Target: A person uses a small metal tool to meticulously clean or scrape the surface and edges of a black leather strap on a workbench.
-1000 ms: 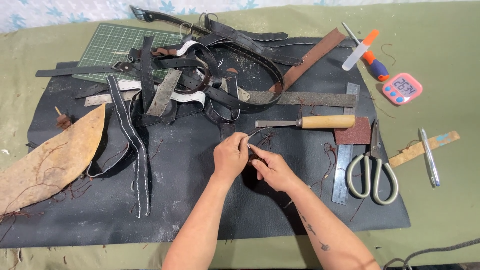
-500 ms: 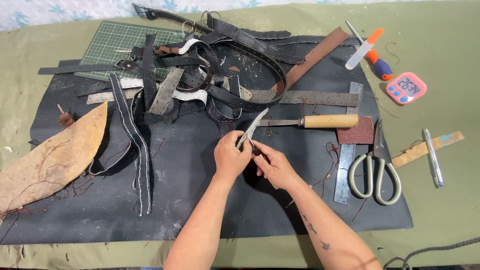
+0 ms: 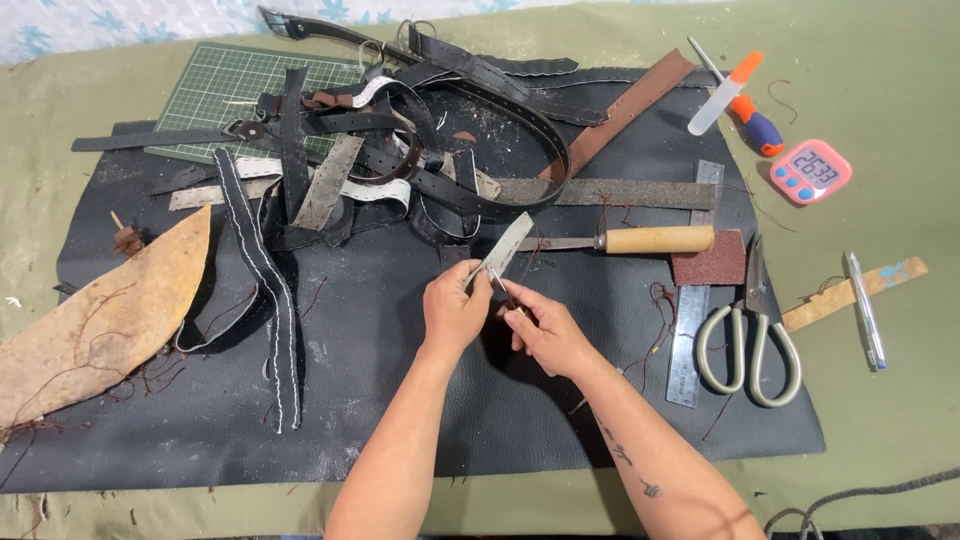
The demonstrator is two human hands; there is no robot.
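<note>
Leather strip [image 3: 505, 246] pinched in your left hand [image 3: 455, 310], over the middle of the dark leather sheet [image 3: 400, 400].
Your left fingers are closed on the grey strip's lower end; your right hand [image 3: 545, 335] fingers grip a thin tool [image 3: 500, 285] at its edge. A second ago only a thin edge showed; now the strip has turned flat and stands up towards the wooden-handled chisel [image 3: 620, 241], so its face is exposed. Farther out: belt scraps [image 3: 400, 140], scissors [image 3: 745, 340], steel ruler [image 3: 692, 290], and a pink square timer [image 3: 810, 171] near the surface's far right corner.
</note>
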